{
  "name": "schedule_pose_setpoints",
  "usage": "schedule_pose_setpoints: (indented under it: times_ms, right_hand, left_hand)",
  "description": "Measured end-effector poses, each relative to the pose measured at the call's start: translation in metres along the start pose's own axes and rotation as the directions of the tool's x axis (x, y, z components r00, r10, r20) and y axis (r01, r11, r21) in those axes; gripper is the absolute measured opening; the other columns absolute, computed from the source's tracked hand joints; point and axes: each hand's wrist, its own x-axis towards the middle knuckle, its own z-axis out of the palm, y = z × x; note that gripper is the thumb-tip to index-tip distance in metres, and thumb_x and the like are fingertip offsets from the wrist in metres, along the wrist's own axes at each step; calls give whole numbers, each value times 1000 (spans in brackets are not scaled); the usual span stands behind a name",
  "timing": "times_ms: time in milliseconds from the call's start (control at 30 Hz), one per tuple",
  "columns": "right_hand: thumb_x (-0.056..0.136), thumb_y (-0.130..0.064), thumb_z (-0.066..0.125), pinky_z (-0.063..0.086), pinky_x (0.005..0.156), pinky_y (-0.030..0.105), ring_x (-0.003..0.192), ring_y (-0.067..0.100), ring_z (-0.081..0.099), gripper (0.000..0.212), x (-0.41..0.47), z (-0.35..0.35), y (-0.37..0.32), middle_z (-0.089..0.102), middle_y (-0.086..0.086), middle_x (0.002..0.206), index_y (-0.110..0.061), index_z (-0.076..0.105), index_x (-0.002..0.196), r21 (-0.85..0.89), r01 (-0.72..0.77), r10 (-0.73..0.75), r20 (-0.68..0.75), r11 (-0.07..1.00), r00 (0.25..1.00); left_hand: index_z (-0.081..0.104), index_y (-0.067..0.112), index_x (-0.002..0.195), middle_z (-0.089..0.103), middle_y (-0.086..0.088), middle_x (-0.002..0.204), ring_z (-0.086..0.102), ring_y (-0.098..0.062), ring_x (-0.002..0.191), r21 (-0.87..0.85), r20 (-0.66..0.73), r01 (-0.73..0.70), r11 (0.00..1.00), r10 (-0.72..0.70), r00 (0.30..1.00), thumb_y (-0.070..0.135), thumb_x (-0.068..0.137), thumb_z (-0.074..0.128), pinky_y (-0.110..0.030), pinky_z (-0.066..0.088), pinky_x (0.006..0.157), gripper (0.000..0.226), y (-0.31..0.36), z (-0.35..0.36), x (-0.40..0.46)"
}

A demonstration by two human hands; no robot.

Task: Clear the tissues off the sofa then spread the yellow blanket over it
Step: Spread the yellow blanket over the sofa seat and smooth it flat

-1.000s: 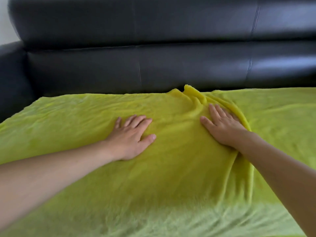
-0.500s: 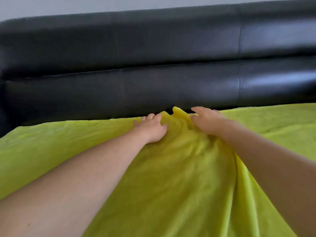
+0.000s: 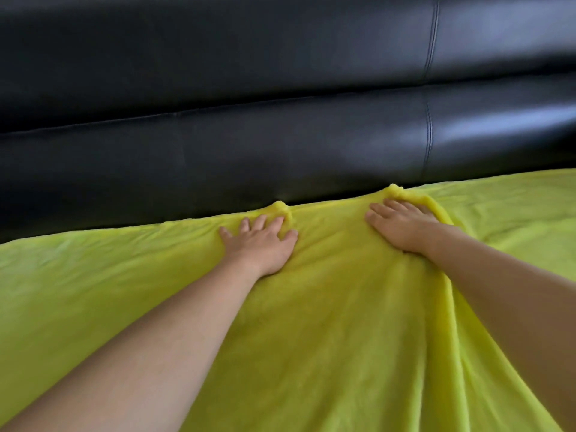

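We see no tissues on the part of the sofa point(image 3: 280, 135) that shows, so that job looks done. The yellow blanket point(image 3: 327, 322) covers the whole lower part of the frame, lying over the seat, and its far edge sits right at the bottom of the black backrest. Our left hand point(image 3: 260, 241) lies flat on the blanket in the middle of the frame, fingers spread, holding nothing. Our right hand point(image 3: 402, 227) presses flat too, just right of it. A little bump of cloth stands by each hand. Those bumps and the long folds at lower right still need smoothing.
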Motion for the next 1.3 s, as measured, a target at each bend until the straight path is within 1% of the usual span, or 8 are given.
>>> schedule_pose_setpoints:
  times_ms: [333,733,833,933,1033,1167,1233,1300]
  right_hand:
    - [96,-63,14,3,120,47,150,24,5,68,13,-3,8,4,0,164,-30,12,155,-24,-150,150,-24,988,988]
    - [93,-67,13,8,120,48,149,25,11,71,36,-3,37,10,0,163,-30,17,154,-31,-64,62,-40,997,997]
    - [97,-58,17,16,119,47,145,26,24,65,33,-9,38,25,4,159,-24,31,151,2,-22,22,-61,1000,998]
    - [102,-42,25,25,116,42,138,25,36,53,14,-19,32,42,7,150,-13,46,141,103,97,-72,-226,990,971]
    - [101,-42,31,18,119,41,144,19,27,51,-26,-19,35,34,2,155,-18,42,145,112,222,-168,-361,969,917]
    - [99,-54,26,8,120,44,149,18,13,58,-65,-10,63,16,-2,162,-29,27,151,44,226,-212,-216,973,953]
    - [99,-58,23,6,121,43,150,19,7,62,-74,-9,84,8,-3,163,-31,17,154,71,202,-187,-175,977,967]
    - [99,-59,21,5,120,43,150,19,4,64,-77,-10,105,4,-3,164,-31,10,156,114,188,-165,-182,976,969]
  left_hand:
    - [9,41,157,2,6,166,-1,-28,152,-17,0,6,1000,-6,1000,71,91,9,-70,-4,112,72,-3,0,2]
    - [16,43,155,7,9,166,7,-25,152,-20,8,41,999,-41,999,73,90,13,-68,1,114,72,0,-7,17]
    - [33,31,152,23,2,162,24,-27,146,-49,-106,59,997,-64,992,64,94,15,-64,11,115,69,12,-13,10]
    - [34,28,150,27,3,160,28,-27,144,-106,-192,35,994,-55,980,63,96,17,-62,15,114,67,37,-9,-18]
    - [27,31,152,21,5,162,22,-25,147,-36,-192,-43,998,36,981,68,94,16,-63,12,116,69,65,10,-56]
    - [25,29,154,19,3,163,20,-26,148,40,-173,11,999,-4,985,68,94,19,-62,12,116,71,76,11,-70]
    - [31,24,151,25,0,161,26,-28,145,85,-248,58,995,-35,968,62,96,24,-61,16,116,68,88,2,-77]
    - [34,22,149,29,-1,159,29,-28,143,55,-340,-9,998,28,940,57,98,27,-56,21,115,62,113,-1,-88]
